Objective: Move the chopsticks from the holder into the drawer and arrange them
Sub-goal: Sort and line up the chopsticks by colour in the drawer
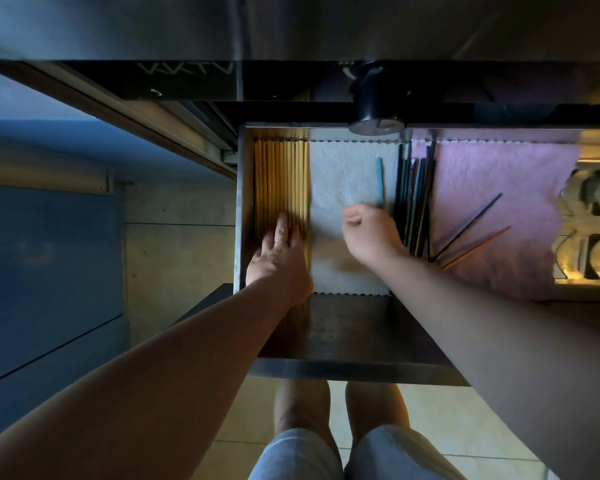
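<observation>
Head view, looking straight down into an open metal drawer [238,209]. Along its left side a row of pale wooden chopsticks [281,174] lies packed side by side, long axes running front to back, away from the person. The left hand [278,258] rests flat on their near part, fingers straight and close together (a thin ring on one finger). In the middle, over a white liner [340,174], the right hand [371,233] is curled and appears to pinch the near end of a single blue chopstick [380,181], which points away from the person, parallel to the wooden row. Just right of it a bundle of dark chopsticks [413,195] lies roughly the same way but loosely fanned. Two loose chopsticks [468,226] splay diagonally over a pink cloth [492,174], far ends aimed right and away.

Likely risks: the right wrist sits very near the dark bundle, so sliding the blue one could knock that bundle further askew. The liner may bunch under a dragged stick. A shifting left palm could roll the wooden row out of order.
</observation>
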{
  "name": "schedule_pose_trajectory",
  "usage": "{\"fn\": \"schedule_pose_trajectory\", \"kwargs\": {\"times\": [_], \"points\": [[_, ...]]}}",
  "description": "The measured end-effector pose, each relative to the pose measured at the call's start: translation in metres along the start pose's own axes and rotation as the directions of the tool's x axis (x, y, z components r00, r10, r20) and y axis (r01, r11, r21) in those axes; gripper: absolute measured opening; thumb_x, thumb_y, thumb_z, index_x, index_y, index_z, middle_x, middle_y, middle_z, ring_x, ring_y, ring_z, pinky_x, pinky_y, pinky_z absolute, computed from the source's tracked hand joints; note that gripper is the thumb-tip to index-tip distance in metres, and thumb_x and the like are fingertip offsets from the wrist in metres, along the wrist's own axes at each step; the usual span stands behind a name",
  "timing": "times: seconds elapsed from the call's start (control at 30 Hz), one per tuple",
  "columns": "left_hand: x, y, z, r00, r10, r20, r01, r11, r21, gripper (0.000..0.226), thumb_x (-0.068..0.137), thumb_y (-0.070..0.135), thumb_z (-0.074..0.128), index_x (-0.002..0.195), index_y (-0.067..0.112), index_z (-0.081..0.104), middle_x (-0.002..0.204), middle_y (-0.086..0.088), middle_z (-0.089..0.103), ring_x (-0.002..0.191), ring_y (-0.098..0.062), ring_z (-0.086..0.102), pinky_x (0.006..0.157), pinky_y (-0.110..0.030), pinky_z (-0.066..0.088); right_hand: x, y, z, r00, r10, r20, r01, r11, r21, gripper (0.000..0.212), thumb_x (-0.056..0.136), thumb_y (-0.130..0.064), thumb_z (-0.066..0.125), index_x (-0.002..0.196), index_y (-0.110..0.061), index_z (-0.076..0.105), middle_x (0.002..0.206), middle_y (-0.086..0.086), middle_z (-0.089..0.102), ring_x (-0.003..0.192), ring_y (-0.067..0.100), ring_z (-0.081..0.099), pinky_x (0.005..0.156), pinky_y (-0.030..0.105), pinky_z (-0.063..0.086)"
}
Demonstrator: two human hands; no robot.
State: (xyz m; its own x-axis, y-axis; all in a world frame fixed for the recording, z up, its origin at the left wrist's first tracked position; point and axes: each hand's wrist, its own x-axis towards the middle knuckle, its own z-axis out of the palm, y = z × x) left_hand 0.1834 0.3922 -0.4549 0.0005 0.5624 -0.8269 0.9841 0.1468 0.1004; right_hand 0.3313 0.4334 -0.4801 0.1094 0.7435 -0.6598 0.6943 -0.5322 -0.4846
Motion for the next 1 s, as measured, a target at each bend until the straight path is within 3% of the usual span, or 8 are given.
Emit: {"fn": "schedule_pose_trajectory", "kwargs": {"times": [0.1, 0.2, 0.37, 0.5, 0.6, 0.67, 0.83, 1.0], "points": [[0.000, 0.018, 0.001, 0.986, 0.140, -0.088, -0.147, 0.986, -0.078, 0.076, 0.092, 0.019, 0.053, 0.154, 0.024, 0.009, 0.163, -0.002, -0.004, 0.148, -0.027, 0.004, 0.114, -0.045, 0.022, -0.002, 0.028, -0.026, 0.994, -0.041, -0.105, 0.036, 0.998, -0.049, 0.021, 0.087, -0.014, 0.055, 0.104, -0.015, 0.068, 0.111, 0.004, 0.069, 0.104, 0.021, 0.063, 0.081, 0.017, 0.039], [0.004, 0.047, 0.003, 0.960, 0.254, -0.118, -0.269, 0.954, -0.136, 0.062, 0.091, 0.020, 0.055, 0.148, 0.021, 0.029, 0.153, -0.004, 0.031, 0.139, -0.027, 0.030, 0.108, -0.043, 0.037, -0.005, 0.058, -0.049, 0.988, -0.044, -0.151, 0.031, 0.995, -0.093, 0.020, 0.083, -0.011, 0.056, 0.099, -0.014, 0.067, 0.103, 0.007, 0.070, 0.102, 0.026, 0.063, 0.080, 0.022, 0.041], [0.017, 0.098, 0.013, 0.983, 0.175, -0.056, -0.184, 0.927, -0.327, 0.054, 0.087, 0.018, 0.057, 0.139, 0.019, 0.040, 0.124, -0.007, 0.056, 0.110, -0.029, 0.057, 0.088, -0.042, 0.052, 0.002, 0.096, -0.075, 0.980, 0.092, -0.175, -0.118, 0.982, -0.147, 0.025, 0.078, -0.021, 0.057, 0.102, -0.019, 0.062, 0.107, 0.009, 0.065, 0.100, 0.030, 0.060, 0.075, 0.027, 0.041], [0.030, 0.131, 0.024, 0.997, -0.063, -0.037, 0.034, 0.846, -0.531, 0.045, 0.083, 0.023, 0.066, 0.123, 0.012, 0.048, 0.112, -0.009, 0.061, 0.101, -0.028, 0.061, 0.076, -0.035, 0.052, 0.013, 0.112, -0.087, 0.973, 0.223, -0.059, -0.231, 0.951, -0.204, 0.038, 0.075, -0.025, 0.058, 0.110, -0.012, 0.060, 0.108, 0.013, 0.065, 0.100, 0.031, 0.061, 0.073, 0.028, 0.044], [0.040, 0.142, 0.029, 0.980, -0.186, -0.065, 0.119, 0.820, -0.559, 0.048, 0.080, 0.025, 0.072, 0.117, 0.010, 0.046, 0.114, -0.011, 0.057, 0.103, -0.030, 0.059, 0.073, -0.034, 0.047, 0.014, 0.118, -0.090, 0.989, 0.148, 0.015, -0.146, 0.984, -0.100, 0.024, 0.076, -0.023, 0.059, 0.097, -0.012, 0.066, 0.092, 0.007, 0.068, 0.093, 0.027, 0.063, 0.070, 0.026, 0.045], [0.043, 0.148, 0.033, 0.978, -0.182, -0.101, 0.096, 0.824, -0.558, 0.057, 0.078, 0.030, 0.076, 0.119, 0.009, 0.044, 0.118, -0.012, 0.050, 0.106, -0.031, 0.057, 0.077, -0.035, 0.044, 0.016, 0.120, -0.091, 0.995, 0.102, 0.019, -0.101, 0.994, -0.048, 0.018, 0.078, -0.018, 0.058, 0.092, -0.016, 0.069, 0.087, 0.004, 0.068, 0.090, 0.025, 0.063, 0.067, 0.023, 0.038], [0.050, 0.163, 0.036, 0.972, -0.219, -0.087, 0.123, 0.785, -0.607, 0.069, 0.074, 0.036, 0.080, 0.122, 0.004, 0.042, 0.123, -0.016, 0.052, 0.111, -0.032, 0.056, 0.085, -0.036, 0.046, 0.026, 0.124, -0.091, 0.993, 0.110, 0.038, -0.112, 0.992, 0.066, 0.032, 0.077, -0.013, 0.056, 0.105, -0.017, 0.071, 0.098, 0.004, 0.071, 0.091, 0.020, 0.066, 0.072, 0.022, 0.045], [0.057, 0.163, 0.031, 0.980, -0.183, -0.074, 0.103, 0.794, -0.599, 0.032, 0.078, 0.028, 0.073, 0.106, 0.014, 0.068, 0.100, -0.010, 0.067, 0.090, -0.027, 0.065, 0.069, -0.028, 0.050, 0.028, 0.127, -0.090, 0.995, 0.092, 0.035, -0.097, 0.986, 0.137, 0.036, 0.078, -0.010, 0.055, 0.110, -0.016, 0.070, 0.096, 0.002, 0.070, 0.083, 0.015, 0.064, 0.064, 0.019, 0.042]]}}
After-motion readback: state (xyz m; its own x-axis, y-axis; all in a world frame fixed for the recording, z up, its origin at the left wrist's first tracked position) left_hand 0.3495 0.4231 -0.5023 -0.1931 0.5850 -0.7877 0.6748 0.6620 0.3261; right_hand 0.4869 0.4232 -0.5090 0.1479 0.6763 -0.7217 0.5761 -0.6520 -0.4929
